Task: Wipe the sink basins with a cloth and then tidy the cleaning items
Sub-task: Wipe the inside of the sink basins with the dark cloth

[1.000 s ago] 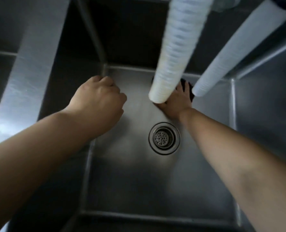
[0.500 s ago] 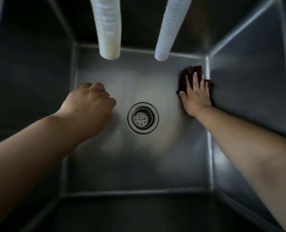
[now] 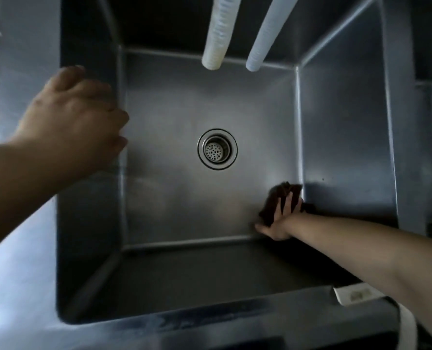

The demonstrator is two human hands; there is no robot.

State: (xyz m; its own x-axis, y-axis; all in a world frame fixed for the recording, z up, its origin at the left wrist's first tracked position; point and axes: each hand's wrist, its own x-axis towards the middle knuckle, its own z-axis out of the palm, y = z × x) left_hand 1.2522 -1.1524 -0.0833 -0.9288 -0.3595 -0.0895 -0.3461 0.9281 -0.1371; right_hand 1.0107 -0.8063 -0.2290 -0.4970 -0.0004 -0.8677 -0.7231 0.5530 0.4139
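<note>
I look straight down into a deep steel sink basin (image 3: 174, 198) with a round drain strainer (image 3: 217, 149) in the middle of its floor. My right hand (image 3: 278, 219) presses a dark brown cloth (image 3: 280, 198) flat against the floor in the near right corner, fingers spread over it. My left hand (image 3: 76, 120) hovers over the basin's left rim, fingers loosely curled, holding nothing.
Two white ribbed hoses (image 3: 216, 34) (image 3: 268, 36) hang down over the far side of the basin. A steel divider (image 3: 396, 122) separates a second basin on the right. A white label (image 3: 356, 295) sits on the near rim, and a white strap (image 3: 406, 329) lies at the bottom right.
My right hand slid the cloth from the far right corner toward the near right corner of the floor. My left hand rose and moved out to the left rim.
</note>
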